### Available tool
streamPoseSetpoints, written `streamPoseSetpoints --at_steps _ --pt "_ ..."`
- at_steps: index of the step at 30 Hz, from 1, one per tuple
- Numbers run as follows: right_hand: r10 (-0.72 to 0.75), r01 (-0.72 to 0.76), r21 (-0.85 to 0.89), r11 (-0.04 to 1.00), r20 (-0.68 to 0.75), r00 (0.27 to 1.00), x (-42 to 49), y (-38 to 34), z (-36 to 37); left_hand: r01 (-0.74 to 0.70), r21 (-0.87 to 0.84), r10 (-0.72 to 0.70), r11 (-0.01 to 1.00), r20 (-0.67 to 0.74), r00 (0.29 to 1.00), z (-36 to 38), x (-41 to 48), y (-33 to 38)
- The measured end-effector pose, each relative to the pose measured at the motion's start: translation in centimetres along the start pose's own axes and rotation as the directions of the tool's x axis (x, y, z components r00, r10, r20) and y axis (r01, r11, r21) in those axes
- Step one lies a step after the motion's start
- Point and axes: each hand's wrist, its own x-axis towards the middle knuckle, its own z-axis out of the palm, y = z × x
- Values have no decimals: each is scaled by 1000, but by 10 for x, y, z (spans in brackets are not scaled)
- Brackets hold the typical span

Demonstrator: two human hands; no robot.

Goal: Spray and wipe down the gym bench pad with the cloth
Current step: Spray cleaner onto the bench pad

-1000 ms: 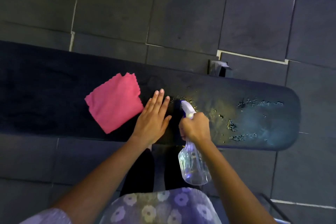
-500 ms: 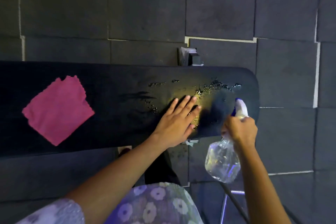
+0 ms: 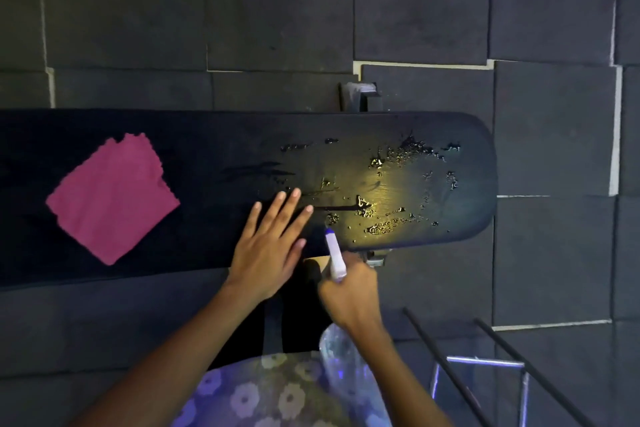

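The black bench pad runs across the view, its rounded right end beaded with spray droplets. A folded pink cloth lies flat on the pad's left part, untouched. My left hand rests on the pad near its front edge, fingers straight and spread. My right hand grips the neck of a clear spray bottle; its white nozzle points up at the wet patch, and the clear body hangs below my wrist.
Dark rubber floor tiles surround the bench. A bench support bracket shows behind the pad. Black and metal bars of a rack stand at the lower right, close to my right arm.
My right hand brought the bottle left and nearer, beside my left hand. My left hand slid a little left along the pad. More droplets show on the right end.
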Motion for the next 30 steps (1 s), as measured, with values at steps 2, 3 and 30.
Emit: streamPoseSetpoints --at_steps 2,3,30 --pt "-60 59 18 998 28 998 -7 -14 18 64 -19 -65 998 -17 998 -3 -14 -19" --pt "-139 138 18 990 50 989 -12 -22 27 91 -31 -92 995 -22 996 -5 -21 -28" --pt "-774 787 383 483 -234 589 0 -350 129 385 -337 -467 859 -212 858 -46 -102 -230"
